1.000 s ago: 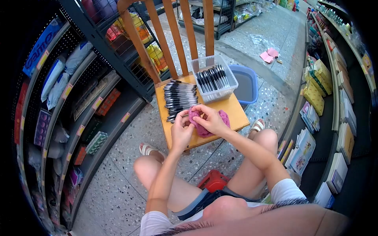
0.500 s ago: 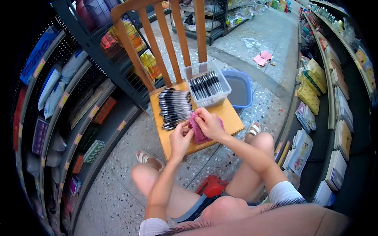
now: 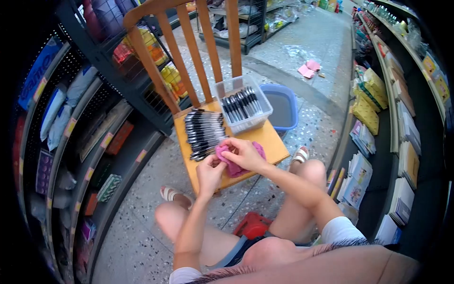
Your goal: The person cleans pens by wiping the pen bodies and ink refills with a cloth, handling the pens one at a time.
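Both hands meet over the front of a wooden chair seat [image 3: 276, 150]. My right hand [image 3: 242, 155] is closed on a pink cloth [image 3: 236, 169], part of which lies on the seat. My left hand [image 3: 209, 173] is pinched at the cloth's left edge; whatever lies between its fingertips is too small to make out. Just behind my hands, a row of black-and-clear pens [image 3: 203, 130] lies side by side on the seat. Right of that row, a clear plastic box [image 3: 257, 124] holds more pens [image 3: 241, 104], standing at a slant.
Beyond the box a blue basin [image 3: 292, 111] stands on the floor. Curved shelves [image 3: 109, 189] with packaged goods run along the left, and shelves with books [image 3: 357, 177] line the right. A red object [image 3: 254, 225] lies between my legs. Pink paper [image 3: 309, 69] is on the floor.
The camera view has shifted, so the chair and its contents appear further left and lower. My hands remain together at the cloth, with the right fingers slightly repositioned.
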`<act>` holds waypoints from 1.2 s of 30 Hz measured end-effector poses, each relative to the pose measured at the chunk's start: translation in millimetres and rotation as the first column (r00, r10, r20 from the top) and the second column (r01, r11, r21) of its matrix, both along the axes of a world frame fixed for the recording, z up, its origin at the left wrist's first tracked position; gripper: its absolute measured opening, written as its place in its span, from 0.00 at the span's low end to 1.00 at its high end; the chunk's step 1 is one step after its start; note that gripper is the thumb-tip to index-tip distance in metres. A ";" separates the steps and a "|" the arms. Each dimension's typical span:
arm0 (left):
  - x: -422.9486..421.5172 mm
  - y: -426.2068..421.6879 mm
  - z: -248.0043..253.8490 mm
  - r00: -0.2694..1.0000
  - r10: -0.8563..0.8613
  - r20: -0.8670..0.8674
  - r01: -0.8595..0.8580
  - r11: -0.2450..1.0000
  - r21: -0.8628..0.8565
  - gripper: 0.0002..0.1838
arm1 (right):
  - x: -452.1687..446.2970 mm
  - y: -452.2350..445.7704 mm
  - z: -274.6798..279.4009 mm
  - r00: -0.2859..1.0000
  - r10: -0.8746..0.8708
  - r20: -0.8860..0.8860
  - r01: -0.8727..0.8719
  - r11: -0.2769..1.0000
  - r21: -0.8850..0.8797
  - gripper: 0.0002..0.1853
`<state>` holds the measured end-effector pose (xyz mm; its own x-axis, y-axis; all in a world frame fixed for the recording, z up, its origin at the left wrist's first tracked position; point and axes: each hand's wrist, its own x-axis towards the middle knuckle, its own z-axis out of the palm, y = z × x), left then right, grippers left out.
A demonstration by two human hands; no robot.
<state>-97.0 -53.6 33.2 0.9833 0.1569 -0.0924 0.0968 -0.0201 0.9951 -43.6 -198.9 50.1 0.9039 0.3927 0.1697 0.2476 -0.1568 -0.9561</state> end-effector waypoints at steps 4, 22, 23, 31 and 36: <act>0.3 2.5 -7.0 0.999 -0.030 0.045 0.025 0.995 0.094 0.06 | -1.9 -0.8 1.3 0.974 0.013 0.228 -0.015 1.000 0.007 0.09; 0.2 -0.8 1.7 0.998 -0.055 0.018 0.054 0.996 0.077 0.04 | -8.4 -4.8 5.0 0.985 0.048 0.168 -0.063 0.995 0.082 0.07; 0.4 2.5 -2.0 0.998 -0.057 -0.018 0.059 0.995 0.078 0.04 | -9.0 -4.0 7.7 0.991 0.040 0.128 -0.049 0.997 0.068 0.07; 3.3 1.9 -2.9 0.987 -0.146 0.067 0.145 0.989 0.012 0.10 | -1.8 -8.5 4.4 0.970 -0.025 0.241 0.007 0.997 0.075 0.07; -1.8 11.2 -5.9 0.973 -0.230 -0.007 0.229 0.973 -0.014 0.11 | 3.4 -13.3 7.3 0.974 -0.091 0.208 0.078 0.995 0.068 0.08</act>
<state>-98.9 -42.4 27.3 0.9921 -0.0741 -0.1013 0.0994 -0.0298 0.9946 -40.1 -212.2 57.3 0.8747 0.3000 0.3806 0.4329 -0.1309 -0.8919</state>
